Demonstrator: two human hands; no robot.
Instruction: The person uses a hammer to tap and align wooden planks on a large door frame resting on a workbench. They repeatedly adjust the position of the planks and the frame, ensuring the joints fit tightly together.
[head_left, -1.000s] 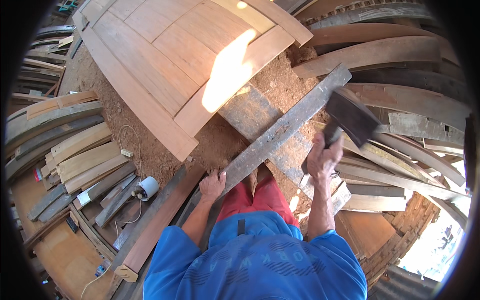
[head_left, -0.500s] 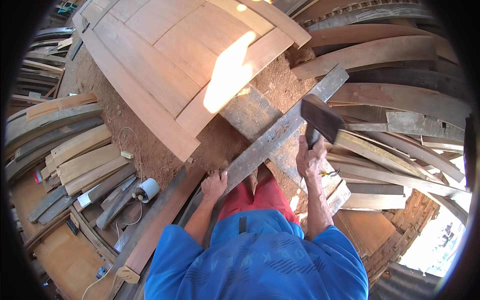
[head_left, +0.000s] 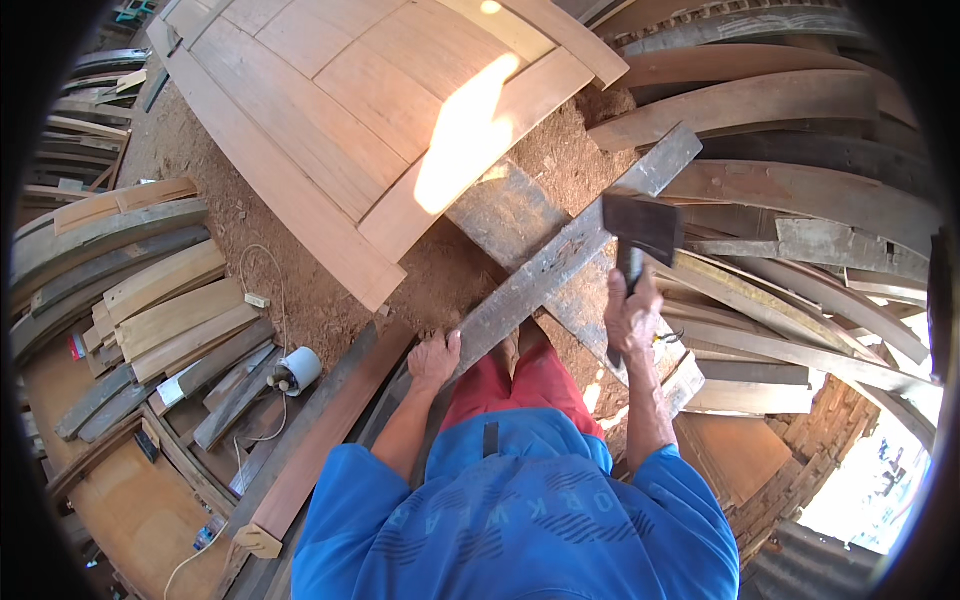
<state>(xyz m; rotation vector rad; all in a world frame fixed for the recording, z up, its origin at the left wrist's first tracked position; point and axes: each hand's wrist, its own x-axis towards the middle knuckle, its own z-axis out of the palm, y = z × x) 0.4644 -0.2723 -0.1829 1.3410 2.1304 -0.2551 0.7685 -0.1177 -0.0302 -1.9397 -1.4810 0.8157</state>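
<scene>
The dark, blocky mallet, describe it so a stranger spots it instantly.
Find the large tan wooden panelled door up top. Lower in view slants a long grey wooden board; near that, the right hand holds the dark, blocky mallet. Its handle sets it apart from nearby wooden planks.

Mallet point(head_left: 643, 228): blocky dark-brown head, flat faces, dark handle with pale glare near head. Gripped by handle in right hand point(head_left: 632, 312), head end pointing away from body, over right part of beam in view; contact with beam unclear. Beam point(head_left: 565, 252): long, straight, weathered grey, pale specks, dark blotches on upper face. Lies diagonally, lower left to upper right, across wide plank point(head_left: 513, 212). Left hand point(head_left: 433, 358) on beam's near-left end.
</scene>
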